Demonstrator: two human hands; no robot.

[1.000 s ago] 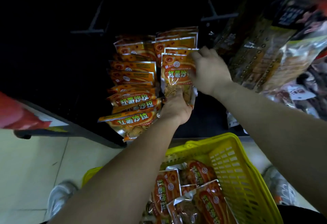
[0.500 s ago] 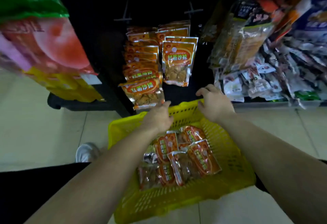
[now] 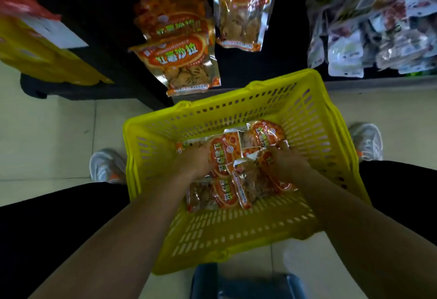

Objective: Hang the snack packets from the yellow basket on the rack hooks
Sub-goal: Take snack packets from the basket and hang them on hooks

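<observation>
The yellow basket stands on the floor between my feet, with several orange snack packets lying in it. Both my hands are down inside it. My left hand closes on the left edge of one orange packet. My right hand pinches the silver top edge of another packet. Above the basket, rows of the same orange packets hang from the black rack, and a single one hangs to their right.
Mixed small packets hang on the rack at the right. Red and yellow bags hang at the left. My shoes flank the basket on the pale tiled floor. A blue object lies just in front of the basket's near wall.
Both hands left the hung packet on the rack, dropped past the basket rim and now rest on packets inside. The view has tilted down toward the basket.
</observation>
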